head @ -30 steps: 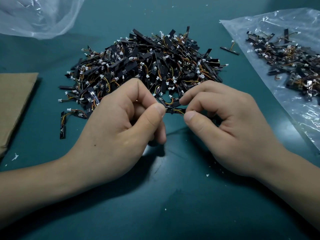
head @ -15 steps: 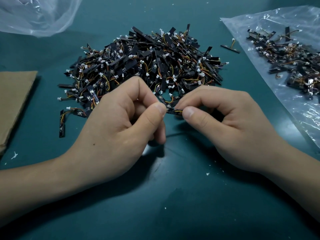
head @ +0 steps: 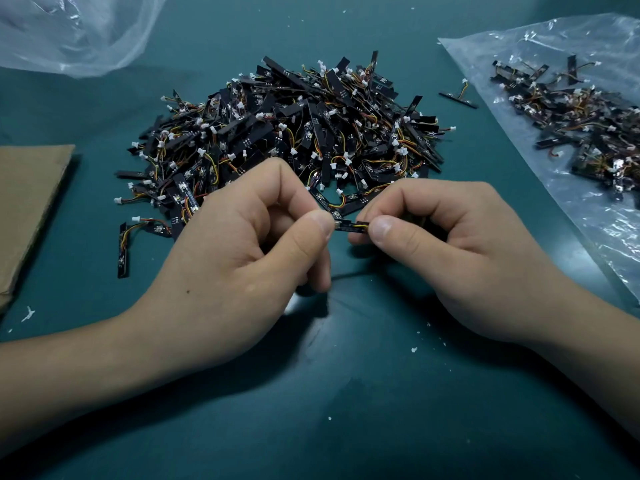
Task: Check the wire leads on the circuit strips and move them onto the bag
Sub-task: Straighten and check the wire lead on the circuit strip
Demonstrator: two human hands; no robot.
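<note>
Head view: the left hand [head: 235, 258] and right hand [head: 460, 258] meet above the table [head: 346, 410]. Each pinches one end of a single circuit strip [head: 348, 226] between thumb and curled fingers [head: 287, 181]. Only a short dark stretch with yellow and orange wire shows between the thumbs. The strip looks light and thin, stiff along its board but fragile where the fine leads join. I judge the board ends the safe hold, not the wires. Just beyond the fingers lies the unchecked pile [head: 294, 133]. Off to their right sits the bag [head: 588, 220] holding more strips. Both ends of the held strip are hidden under the fingers, and the state of its leads is too small to tell. The bag is cut off at the frame edge.
</note>
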